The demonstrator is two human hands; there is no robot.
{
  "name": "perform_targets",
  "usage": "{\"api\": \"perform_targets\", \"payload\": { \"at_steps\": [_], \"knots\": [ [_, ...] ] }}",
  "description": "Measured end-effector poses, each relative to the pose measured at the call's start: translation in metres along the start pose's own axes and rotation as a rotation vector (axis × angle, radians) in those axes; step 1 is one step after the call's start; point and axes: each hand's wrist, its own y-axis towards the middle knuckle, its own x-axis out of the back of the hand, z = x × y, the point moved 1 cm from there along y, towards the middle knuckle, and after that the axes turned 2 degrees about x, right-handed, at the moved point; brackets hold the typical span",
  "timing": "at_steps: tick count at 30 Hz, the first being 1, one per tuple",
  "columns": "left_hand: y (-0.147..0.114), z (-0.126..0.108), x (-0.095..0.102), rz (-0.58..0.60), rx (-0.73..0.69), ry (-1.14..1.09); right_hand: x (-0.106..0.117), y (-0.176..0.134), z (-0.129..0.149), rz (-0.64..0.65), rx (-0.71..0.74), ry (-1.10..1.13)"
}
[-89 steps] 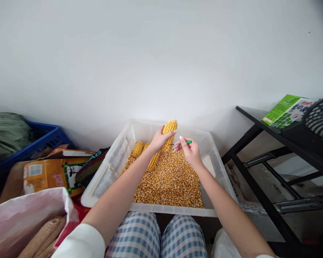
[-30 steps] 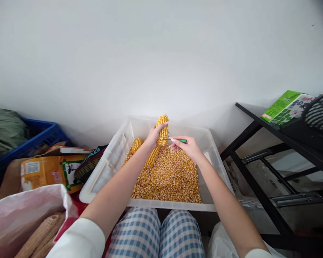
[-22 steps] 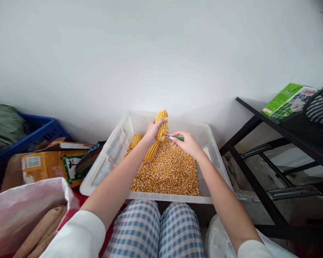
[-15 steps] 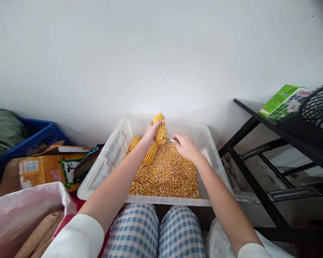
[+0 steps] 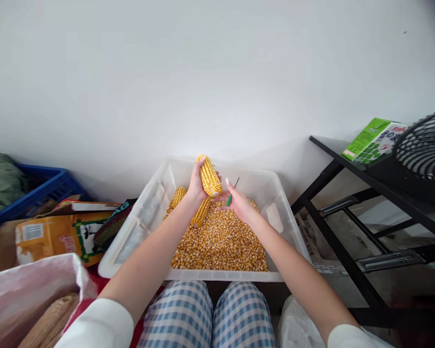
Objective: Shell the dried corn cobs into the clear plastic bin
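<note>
An ear of corn (image 5: pixel 209 177), yellow and tilted, is gripped in my left hand (image 5: pixel 196 183), with the thumb along its upper part. My right hand (image 5: pixel 238 203) is just to the right, palm turned up, holding a small screwdriver-like tool (image 5: pixel 229 199) with a green handle and a thin dark shaft pointing up and right. Its fingertips reach toward the lower end of the ear; whether they touch it I cannot tell. Below lies a heap of loose corn kernels (image 5: pixel 221 244) in a translucent plastic bin (image 5: pixel 130 241). Another ear (image 5: pixel 201 212) rests on the kernels, and one more (image 5: pixel 179 195) lies farther left.
Left of the bin are a blue crate (image 5: pixel 47 186), an orange package (image 5: pixel 50 237) and a pale sack (image 5: pixel 32 275) with bare cobs inside. To the right stands a black metal frame (image 5: pixel 348 246) carrying a green-and-white carton (image 5: pixel 371 140) and a fan (image 5: pixel 426 147).
The ear has tilted, its lower end swinging right. My right hand has drawn the tool off the ear, turned palm up and lowered slightly, and the shaft now points upward.
</note>
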Motion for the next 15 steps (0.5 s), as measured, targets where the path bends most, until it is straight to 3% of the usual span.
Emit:
{"api": "perform_targets", "payload": {
  "at_steps": [3,8,10,13,15],
  "knots": [
    [-0.005,0.007,-0.009,0.072,0.03,0.06,-0.004,-0.001,0.001,0.003,0.03,0.052],
    [-0.01,0.025,-0.026,0.181,0.127,0.362,-0.002,0.0,-0.002,-0.201,0.182,0.039],
    [-0.009,0.029,-0.028,0.168,0.047,0.486,0.002,0.003,-0.002,-0.252,0.224,0.09],
    [-0.01,0.027,-0.026,0.055,-0.214,0.763,0.014,0.008,0.004,-0.316,0.282,0.152],
    [-0.015,0.026,-0.024,0.045,-0.393,1.024,0.024,0.011,0.01,-0.328,0.33,0.115]
  ]
}}
